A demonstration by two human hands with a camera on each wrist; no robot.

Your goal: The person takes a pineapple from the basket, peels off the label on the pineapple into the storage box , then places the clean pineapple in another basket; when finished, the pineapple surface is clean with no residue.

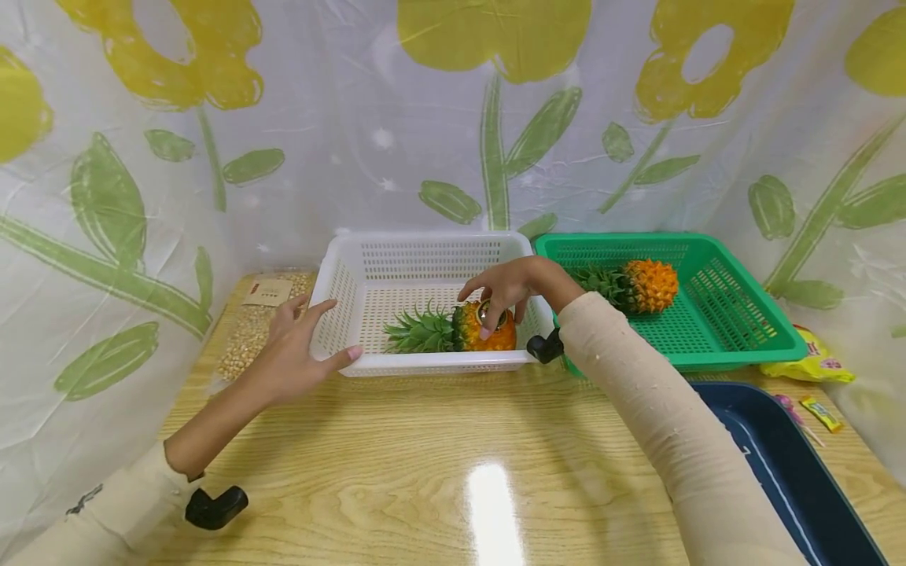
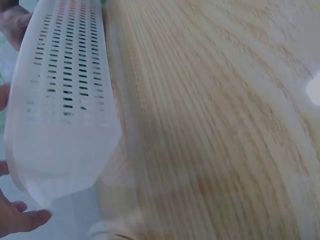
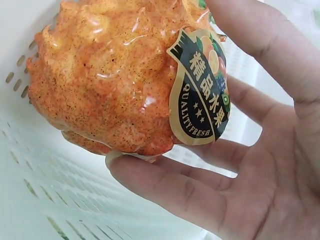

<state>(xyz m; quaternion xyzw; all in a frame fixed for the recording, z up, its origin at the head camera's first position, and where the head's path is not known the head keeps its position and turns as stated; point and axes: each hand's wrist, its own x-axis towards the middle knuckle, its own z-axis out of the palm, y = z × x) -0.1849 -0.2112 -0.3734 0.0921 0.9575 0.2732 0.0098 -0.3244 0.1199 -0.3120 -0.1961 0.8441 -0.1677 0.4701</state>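
Observation:
In the head view a pineapple [image 1: 488,328] with an orange body and green crown lies in the white basket [image 1: 425,361], crown pointing left. My right hand [image 1: 506,291] reaches over the basket's front and holds the pineapple's body. In the right wrist view its fingers curve around the orange pineapple [image 3: 110,80], beside a black and gold sticker [image 3: 200,95]; the palm stays apart from the fruit. My left hand [image 1: 293,354] is at the white basket's left end, fingers spread, thumb near the front corner.
Right of the white basket stands a green basket [image 1: 736,314] with another pineapple [image 1: 651,287]. A bag of corn kernels [image 1: 244,338] lies at left. A dark blue tray [image 1: 764,448], a yellow packet [image 1: 814,363], a lollipop [image 1: 789,405] and a small yellow wrapper [image 1: 821,413] are at right.

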